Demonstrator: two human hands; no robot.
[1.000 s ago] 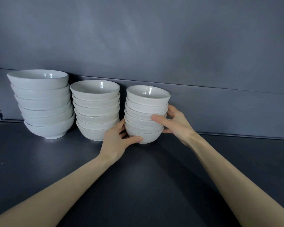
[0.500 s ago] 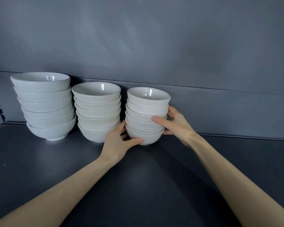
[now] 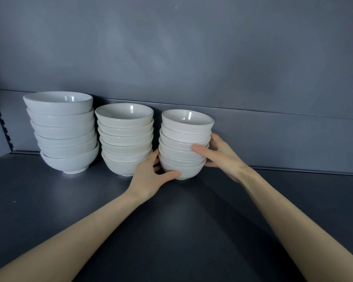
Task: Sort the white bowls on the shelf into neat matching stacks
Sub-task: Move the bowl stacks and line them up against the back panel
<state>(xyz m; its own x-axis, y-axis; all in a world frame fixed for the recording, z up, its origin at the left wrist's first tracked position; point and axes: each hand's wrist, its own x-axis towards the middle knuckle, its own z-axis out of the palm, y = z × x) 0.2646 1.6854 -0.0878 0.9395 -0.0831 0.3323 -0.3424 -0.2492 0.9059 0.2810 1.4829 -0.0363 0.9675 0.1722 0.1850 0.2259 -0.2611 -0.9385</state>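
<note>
Three stacks of white bowls stand in a row on the dark grey shelf [image 3: 49, 200] against its back wall. The large-bowl stack [image 3: 63, 131] is at the left, the medium-bowl stack [image 3: 125, 137] in the middle, and the small-bowl stack [image 3: 184, 143] at the right. My left hand [image 3: 151, 176] grips the bottom of the small stack from its left, thumb across the lowest bowl's front. My right hand [image 3: 220, 153] holds the same stack from its right, thumb on the front at mid height and fingers behind it.
The grey back wall [image 3: 192, 58] rises right behind the stacks. A notched shelf upright [image 3: 2, 123] runs down the far left edge. Bare shelf surface lies in front of the bowls and to the right of the small stack.
The view has shifted slightly, so the stacks sit a little lower and further right in the frame. Both hands keep the same hold on the small stack.
</note>
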